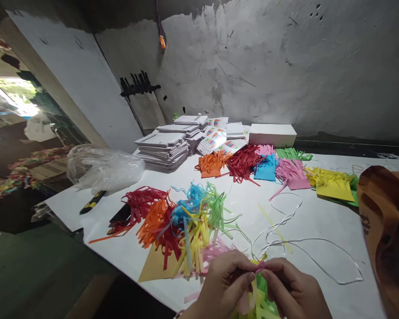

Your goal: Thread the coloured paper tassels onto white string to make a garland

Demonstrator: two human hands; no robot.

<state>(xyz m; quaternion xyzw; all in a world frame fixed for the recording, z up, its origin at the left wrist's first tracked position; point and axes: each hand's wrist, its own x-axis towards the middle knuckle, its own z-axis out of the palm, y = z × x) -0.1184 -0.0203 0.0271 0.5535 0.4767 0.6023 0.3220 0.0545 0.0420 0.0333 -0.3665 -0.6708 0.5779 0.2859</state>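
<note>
At the table's near edge my left hand [228, 283] and my right hand [291, 290] meet fingertip to fingertip. Both pinch a small twisted bit of pink paper [261, 266] between thumb and forefinger. Yellow-green paper fringe [264, 301] hangs beneath my fingers, and a pale strip dangles by the left thumb. White string [275, 241] runs from near my fingertips in loose loops over the table. To the left lie fringed paper tassels in red [142, 199], orange [154, 221], blue [191, 204], green [216, 208] and yellow [194, 241]. Pink fringe [216, 252] lies right behind my left hand.
Folded fringe bundles, including orange [211, 166] and yellow [335, 186], line the back. Behind them are stacked white cards [162, 148] and a white box [272, 135]. A plastic bag [106, 166], a cutter knife [92, 203] and a dark phone-like object [120, 215] lie left; brown material [384, 221] stands right.
</note>
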